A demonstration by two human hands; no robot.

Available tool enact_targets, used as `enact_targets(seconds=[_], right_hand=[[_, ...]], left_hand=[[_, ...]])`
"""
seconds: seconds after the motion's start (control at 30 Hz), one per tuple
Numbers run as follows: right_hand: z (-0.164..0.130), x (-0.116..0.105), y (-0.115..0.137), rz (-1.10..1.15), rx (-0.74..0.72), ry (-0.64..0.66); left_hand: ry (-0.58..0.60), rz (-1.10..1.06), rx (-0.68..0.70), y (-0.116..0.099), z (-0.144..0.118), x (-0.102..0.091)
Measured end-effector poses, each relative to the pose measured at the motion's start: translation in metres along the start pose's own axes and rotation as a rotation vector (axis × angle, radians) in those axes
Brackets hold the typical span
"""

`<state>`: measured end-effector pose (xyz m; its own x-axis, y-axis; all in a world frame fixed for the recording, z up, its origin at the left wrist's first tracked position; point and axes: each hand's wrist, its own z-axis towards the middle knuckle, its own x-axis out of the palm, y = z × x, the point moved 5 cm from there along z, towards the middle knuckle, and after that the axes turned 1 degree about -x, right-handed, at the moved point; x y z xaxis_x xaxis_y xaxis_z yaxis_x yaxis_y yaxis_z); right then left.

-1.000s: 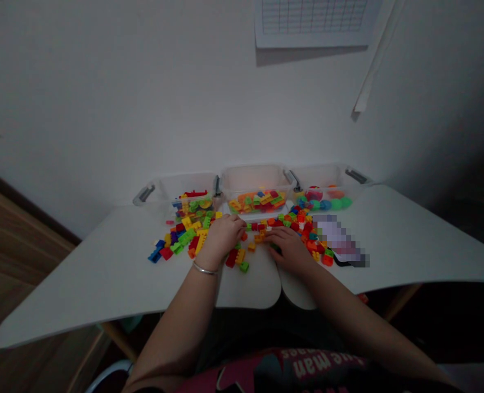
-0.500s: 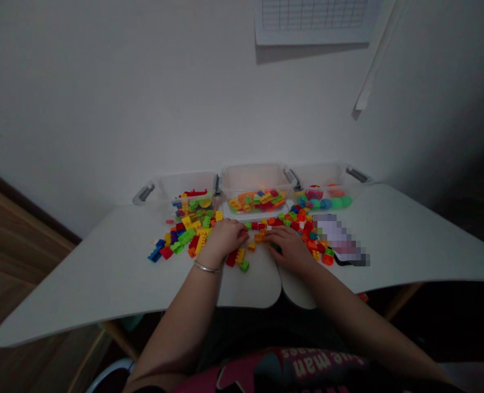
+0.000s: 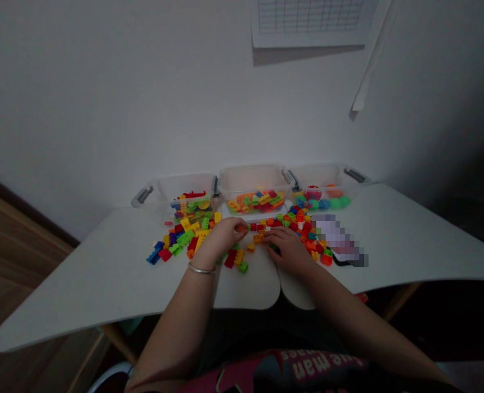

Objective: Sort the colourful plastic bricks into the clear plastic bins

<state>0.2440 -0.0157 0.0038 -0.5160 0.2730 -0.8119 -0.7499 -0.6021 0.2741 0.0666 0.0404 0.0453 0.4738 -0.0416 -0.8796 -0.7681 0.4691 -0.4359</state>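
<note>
My left hand (image 3: 222, 238), with a silver bangle at the wrist, is curled over the middle of the table. Its thumb and fingers close on a small orange building brick (image 3: 242, 230), partly hidden by the fingers. Opposite it, my right hand (image 3: 287, 248) lies low with fingers stretched out and the thumb apart. Those fingertips touch an orange brick (image 3: 258, 238). Between the hands and nearer to me sit a small orange-yellow brick (image 3: 250, 248), a yellow brick (image 3: 239, 257), a dark red brick (image 3: 230, 258) and a green brick (image 3: 243, 267).
Loose bricks spread left (image 3: 185, 238) and right (image 3: 307, 229). Along the wall stand a left clear bin (image 3: 188, 183) and a middle clear bin (image 3: 252, 174), both holding bricks, and a right clear bin (image 3: 317, 173) with coloured balls. A phone (image 3: 340, 240) lies at the right.
My left hand has shifted slightly left and its fingers are more curled, showing the orange brick at their tips. My right hand has barely moved.
</note>
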Motion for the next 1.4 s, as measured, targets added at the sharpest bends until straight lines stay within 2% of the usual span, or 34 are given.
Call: enact_targets(seconds=[0.1,0.17,0.27,0.33,0.43,0.57,0.8,1.03,1.4], right_hand=[[-0.001,0.001,0.000,0.006,0.003,0.001],[-0.001,0.002,-0.001,0.010,0.010,0.001],[-0.001,0.002,-0.001,0.013,0.019,0.006],[-0.001,0.002,0.000,0.012,0.020,0.009],[0.000,0.000,0.001,0.012,0.018,0.015],[0.000,-0.001,0.001,0.013,0.018,0.018],[-0.001,0.004,-0.001,0.003,0.010,0.006],[-0.002,0.005,-0.002,0.008,-0.013,-0.015],[-0.001,0.004,-0.002,0.014,0.009,-0.001]], left_hand=[[-0.202,-0.300,-0.005,-0.004,0.003,-0.022],[-0.365,-0.373,-0.010,-0.004,0.006,-0.040],[-0.595,-0.260,-0.038,-0.003,0.010,-0.068],[-0.681,-0.152,-0.052,-0.003,0.014,-0.081],[-0.649,0.016,-0.018,-0.007,0.023,-0.085],[-0.566,0.240,0.054,-0.013,0.031,-0.074],[-0.514,0.501,0.098,-0.017,0.045,-0.060],[-0.388,0.391,0.024,-0.014,0.049,-0.051],[-0.373,0.162,0.093,-0.003,0.044,-0.050]])
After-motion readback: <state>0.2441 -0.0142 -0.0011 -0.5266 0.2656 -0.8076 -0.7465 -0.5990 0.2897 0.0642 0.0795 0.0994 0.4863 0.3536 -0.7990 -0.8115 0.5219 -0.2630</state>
